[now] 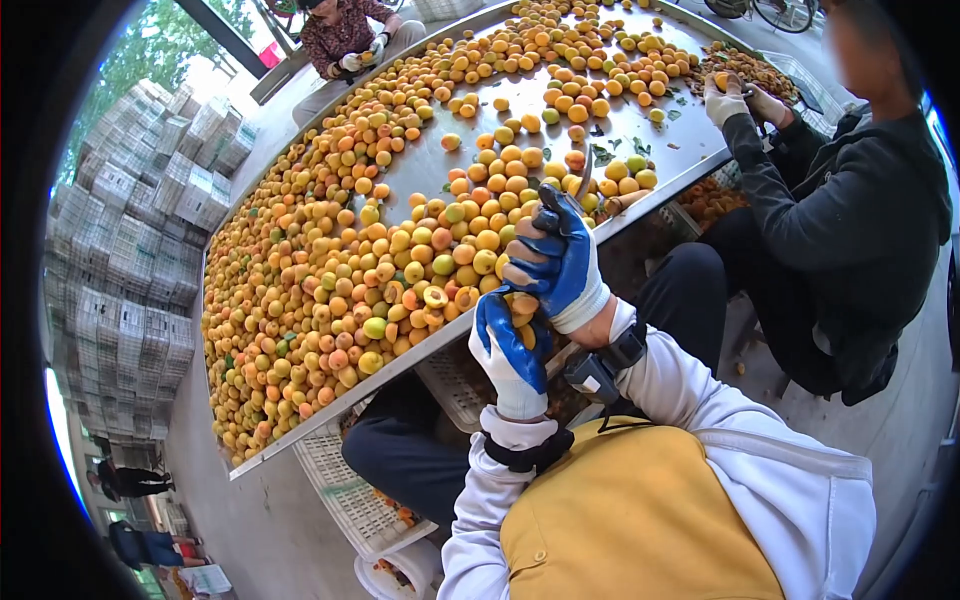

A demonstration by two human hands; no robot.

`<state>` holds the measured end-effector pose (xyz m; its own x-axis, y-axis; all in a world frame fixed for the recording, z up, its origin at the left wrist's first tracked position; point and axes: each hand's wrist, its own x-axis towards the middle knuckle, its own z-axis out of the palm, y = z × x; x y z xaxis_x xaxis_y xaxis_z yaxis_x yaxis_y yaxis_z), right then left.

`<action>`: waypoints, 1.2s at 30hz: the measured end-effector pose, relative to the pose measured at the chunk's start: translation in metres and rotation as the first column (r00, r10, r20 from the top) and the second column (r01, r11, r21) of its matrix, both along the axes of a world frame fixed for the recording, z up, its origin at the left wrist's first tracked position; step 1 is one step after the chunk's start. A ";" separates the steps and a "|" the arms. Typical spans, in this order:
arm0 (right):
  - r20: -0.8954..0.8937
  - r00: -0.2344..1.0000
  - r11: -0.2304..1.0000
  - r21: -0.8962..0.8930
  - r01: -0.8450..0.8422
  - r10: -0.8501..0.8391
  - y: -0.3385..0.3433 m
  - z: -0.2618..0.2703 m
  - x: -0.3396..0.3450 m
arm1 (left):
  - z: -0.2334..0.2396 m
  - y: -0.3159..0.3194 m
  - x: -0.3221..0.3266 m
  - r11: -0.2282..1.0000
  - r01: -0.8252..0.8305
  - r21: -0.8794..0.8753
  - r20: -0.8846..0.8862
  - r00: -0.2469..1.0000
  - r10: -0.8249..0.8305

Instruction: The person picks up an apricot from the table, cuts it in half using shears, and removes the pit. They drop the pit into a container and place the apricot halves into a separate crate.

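Observation:
Both my hands wear white gloves with blue coated palms and meet at the near edge of a metal table (420, 366) heaped with apricots (330, 285). My left hand (510, 352) is closed around several apricots (523, 307), which show between my hands. Just above it, my right hand (555, 259) has its fingers curled; a dark handle end shows at its top, and a curved metal blade (586, 174) rises beside it. How blade and handle join is partly hidden. A halved apricot (435, 296) lies on the heap left of my hands.
A co-worker (847, 202) sits at the right with gloved hands over a pile of apricot pieces (750, 67). Another person (352, 37) sits across the table. White plastic crates (352, 480) and a bucket (397, 570) stand below the near edge. Stacked crates (142, 247) rise at the left.

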<state>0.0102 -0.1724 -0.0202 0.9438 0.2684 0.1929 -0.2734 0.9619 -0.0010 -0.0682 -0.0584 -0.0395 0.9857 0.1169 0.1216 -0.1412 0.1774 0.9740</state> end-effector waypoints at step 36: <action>0.355 0.918 0.016 -0.932 0.363 -0.178 -0.043 -0.014 -0.028 | 0.039 0.168 0.119 -0.163 -0.274 0.948 0.241 0.950 -0.199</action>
<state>-0.0176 -0.2150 -0.0342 0.9946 0.0258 0.1000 0.0983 0.0631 -0.9932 0.0509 0.1093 -0.0002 0.8863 -0.3322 0.3227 -0.3279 -0.9422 -0.0696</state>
